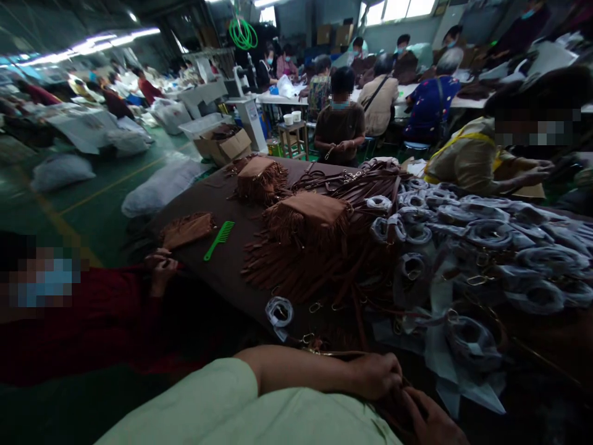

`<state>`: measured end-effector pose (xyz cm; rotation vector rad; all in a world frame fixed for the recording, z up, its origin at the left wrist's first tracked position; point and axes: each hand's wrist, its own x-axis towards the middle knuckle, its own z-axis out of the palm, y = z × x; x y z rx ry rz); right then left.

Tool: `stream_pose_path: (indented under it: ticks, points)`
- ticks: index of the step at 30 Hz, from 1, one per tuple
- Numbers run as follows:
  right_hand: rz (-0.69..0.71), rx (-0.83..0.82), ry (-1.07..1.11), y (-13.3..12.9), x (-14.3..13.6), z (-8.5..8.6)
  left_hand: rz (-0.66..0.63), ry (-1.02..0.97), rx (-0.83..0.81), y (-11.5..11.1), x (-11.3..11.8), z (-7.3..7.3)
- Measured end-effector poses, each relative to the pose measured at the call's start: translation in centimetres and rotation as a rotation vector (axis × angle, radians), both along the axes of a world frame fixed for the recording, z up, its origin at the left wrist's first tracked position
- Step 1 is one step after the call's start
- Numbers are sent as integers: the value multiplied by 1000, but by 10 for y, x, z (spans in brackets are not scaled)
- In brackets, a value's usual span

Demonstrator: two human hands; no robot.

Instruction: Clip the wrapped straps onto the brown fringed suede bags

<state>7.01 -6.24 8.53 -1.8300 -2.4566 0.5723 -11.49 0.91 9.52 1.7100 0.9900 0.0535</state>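
At the bottom edge, my left hand [377, 374] is closed, its fingers pinching the edge of a brown leather bag with a gold zip [327, 353]. Close beside it, my right hand [433, 419] grips the same dark brown leather, partly cut off by the frame. Most of the bag is hidden behind my left forearm. Just beyond the forearm lie a strap coiled in clear plastic [279, 311] and loose gold clasps [315, 307]. Brown fringed bags [308, 213] are piled farther up the table.
Many plastic-wrapped coiled straps [488, 235] cover the table's right side. A green comb [219, 241] lies near a fringed piece [188, 230] at left. A co-worker in red [92, 315] is close on my left; others sit across the table [222, 278].
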Motion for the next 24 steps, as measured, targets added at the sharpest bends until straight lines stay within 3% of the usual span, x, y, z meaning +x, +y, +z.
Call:
stream_pose_path:
  ticks: [3, 6, 9, 12, 15, 17, 21, 24]
  points:
    - [30, 40, -43, -3, -8, 2, -56, -20, -5, 6, -3, 8]
    - [-73, 34, -47, -6, -18, 8, -66, -86, -13, 24, -31, 18]
    - [-89, 49, -20, -6, -21, 11, 185, -208, -78, 52, -92, 19]
    - [-47, 70, -2, -6, -16, 6, 448, 108, 51, 67, -169, 9]
    - [7, 85, -35, -6, -8, -2, 526, 538, 197, 54, -228, -4]
    - [67, 88, -72, -5, -4, -6, 542, 696, 260, 33, -249, -13]
    - [127, 28, -125, -4, -1, -8, 402, 718, 476, -8, -259, -26]
    - [112, -12, -136, -3, -2, -6, 277, 693, 532, -21, -256, -32]
